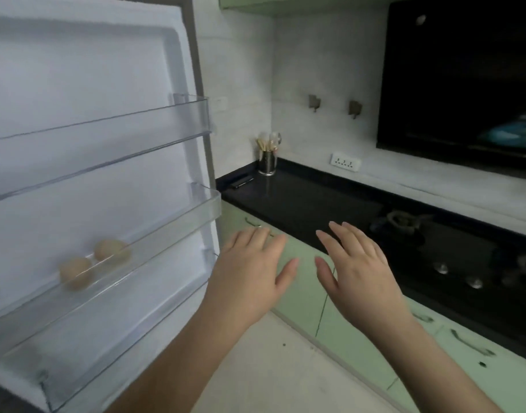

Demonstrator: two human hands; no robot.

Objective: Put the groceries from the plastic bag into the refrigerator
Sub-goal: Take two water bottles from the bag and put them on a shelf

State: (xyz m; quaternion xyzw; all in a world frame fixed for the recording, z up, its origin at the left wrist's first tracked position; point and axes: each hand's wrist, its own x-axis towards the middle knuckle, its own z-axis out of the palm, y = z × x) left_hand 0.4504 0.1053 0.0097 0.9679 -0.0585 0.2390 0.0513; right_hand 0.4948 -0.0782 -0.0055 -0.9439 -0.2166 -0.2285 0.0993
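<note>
Two eggs sit in the fridge door shelf at nine o'clock, while the left hand and right hand hover empty with fingers spread, and no bag is in view, so what remains is unclear.

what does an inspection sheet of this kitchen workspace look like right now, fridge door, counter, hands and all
surface: black countertop, mostly bare, with a gas stove set in it
job's things: refrigerator door stands open; two brown eggs sit in the lower door shelf; upper door shelf holds nothing seen; no plastic bag in view
clutter: utensil holder with spoons at the counter's back corner; a dark flat object beside it
grippers: left hand and right hand both open, fingers spread, holding nothing
cables: nothing seen
surroundings: green cabinet drawers, wall socket, two wall hooks, dark range hood
</note>
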